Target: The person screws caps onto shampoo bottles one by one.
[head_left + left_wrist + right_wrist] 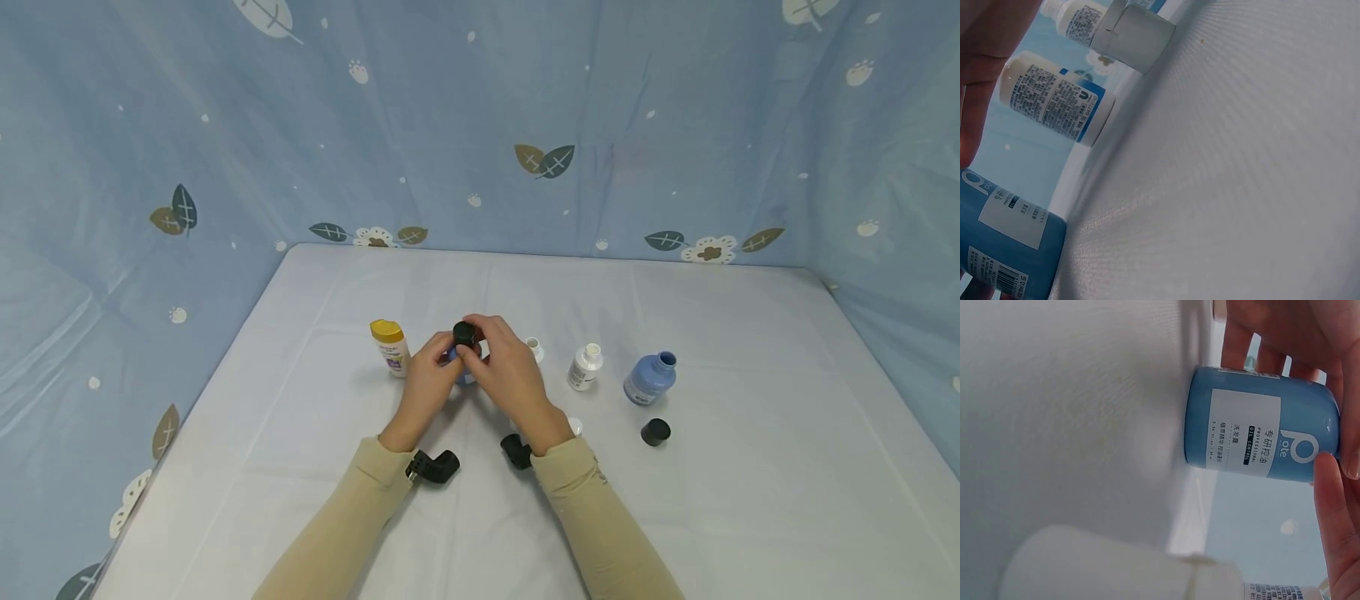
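A blue shampoo bottle (pixel 1244 425) stands upright on the table, partly hidden by both hands in the head view. Around its upper part are the fingers of my left hand (pixel 427 385), which hold it. On top sits a black cap (pixel 464 334), pinched between the thumb and fingers of my right hand (pixel 516 377). How tightly the cap sits is hidden. Just left of the hands stands a white bottle with a yellow cap (pixel 392 350).
Right of the hands stand two uncapped white bottles (pixel 585 367) (pixel 535 348) and another blue bottle (pixel 649 380) with its neck uncovered. A loose black cap (pixel 656 432) lies in front of it. A white cap (pixel 575 426) shows beside the right wrist.
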The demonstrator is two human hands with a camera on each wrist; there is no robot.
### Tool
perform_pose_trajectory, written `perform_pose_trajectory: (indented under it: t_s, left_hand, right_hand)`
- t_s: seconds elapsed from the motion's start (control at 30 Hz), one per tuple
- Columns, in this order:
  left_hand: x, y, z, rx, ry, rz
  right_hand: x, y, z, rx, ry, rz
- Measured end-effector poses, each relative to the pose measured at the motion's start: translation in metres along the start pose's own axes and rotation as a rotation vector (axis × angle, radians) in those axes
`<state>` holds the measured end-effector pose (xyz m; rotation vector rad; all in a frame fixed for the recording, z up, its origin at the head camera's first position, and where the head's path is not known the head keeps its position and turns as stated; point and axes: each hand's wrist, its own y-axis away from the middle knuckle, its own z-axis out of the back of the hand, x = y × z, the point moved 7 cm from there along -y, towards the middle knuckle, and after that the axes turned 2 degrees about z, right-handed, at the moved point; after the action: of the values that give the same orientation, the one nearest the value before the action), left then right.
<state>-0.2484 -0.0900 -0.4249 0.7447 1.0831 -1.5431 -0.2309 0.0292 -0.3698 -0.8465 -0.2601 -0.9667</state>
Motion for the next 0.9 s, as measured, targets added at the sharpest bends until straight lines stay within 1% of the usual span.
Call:
perform_pose_trajectory:
  t_s: [0.17, 0.37, 0.5, 0.7, 0.9]
  left_hand:
    - [-0.0003, -0.0001, -0.0004, -0.006, 0.007, -0.007]
    - [-0.001, 0.0, -0.0002, -0.014, -0.014, -0.011]
    - [-0.0015, 0.0003, 0.0, -0.015, -0.024, -0.017]
    - [-0.0036, 0.0008, -0.0005, -0.007, -0.012, -0.038]
    - [-0.0024, 0.0008, -0.0009, -0.002, -0.01, -0.024]
  right_hand:
    - [0.001, 0.0004, 0.001, -0.025, -0.005, -0.008]
    - [0.0017, 0.0005, 0.0008, -0.027, -0.002, 0.0]
    - [0.0029, 0.0003, 0.001, -0.016, 0.022, 0.036]
    - [0.0038, 0.0002, 0.0018, -0.013, 0.04, 0.091]
    - [0.0048, -0.0006, 0.0012, -0.006, 0.043, 0.111]
